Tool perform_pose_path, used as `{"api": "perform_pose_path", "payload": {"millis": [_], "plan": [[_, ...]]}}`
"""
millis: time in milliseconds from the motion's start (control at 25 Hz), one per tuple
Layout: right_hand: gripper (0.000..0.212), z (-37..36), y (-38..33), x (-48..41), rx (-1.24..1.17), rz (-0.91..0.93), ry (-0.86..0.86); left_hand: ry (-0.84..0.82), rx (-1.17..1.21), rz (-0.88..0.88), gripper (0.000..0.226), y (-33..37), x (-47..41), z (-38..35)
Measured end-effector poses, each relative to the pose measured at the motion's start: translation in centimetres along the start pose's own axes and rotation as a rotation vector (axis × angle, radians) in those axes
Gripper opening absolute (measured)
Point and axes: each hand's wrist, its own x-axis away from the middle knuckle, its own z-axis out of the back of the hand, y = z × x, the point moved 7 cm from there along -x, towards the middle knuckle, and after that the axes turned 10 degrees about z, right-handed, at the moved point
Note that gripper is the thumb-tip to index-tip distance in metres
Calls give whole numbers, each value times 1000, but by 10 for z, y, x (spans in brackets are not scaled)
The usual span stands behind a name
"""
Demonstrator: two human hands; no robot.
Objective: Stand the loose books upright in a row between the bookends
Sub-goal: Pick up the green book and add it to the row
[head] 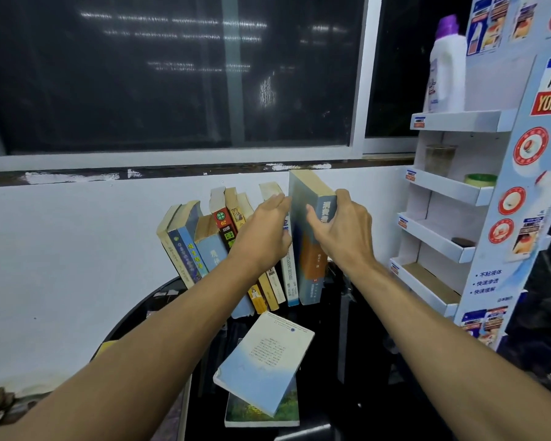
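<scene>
The tall blue book (310, 275) stands at the right end of the leaning row (204, 243), my right grip (341, 230) curled round its spine. My left grip (264, 230), fingers straight, rests against the books just beside it. Two loose books (264, 361) lie flat on the table (140, 310).

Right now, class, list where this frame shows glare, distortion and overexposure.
Head view: lights streak as glare across the dark window; head view: the wide lens bows the sill and tilts the display rack; head view: the white bottle is washed out, the grey book in the right hand sharp.
</scene>
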Motion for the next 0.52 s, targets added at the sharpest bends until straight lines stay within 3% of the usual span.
{"api": "perform_pose_path", "payload": {"millis": [520], "plan": [[43,-42,18,-5,3,-19,-26,27,57,-24,58,-2,3,2]]}}
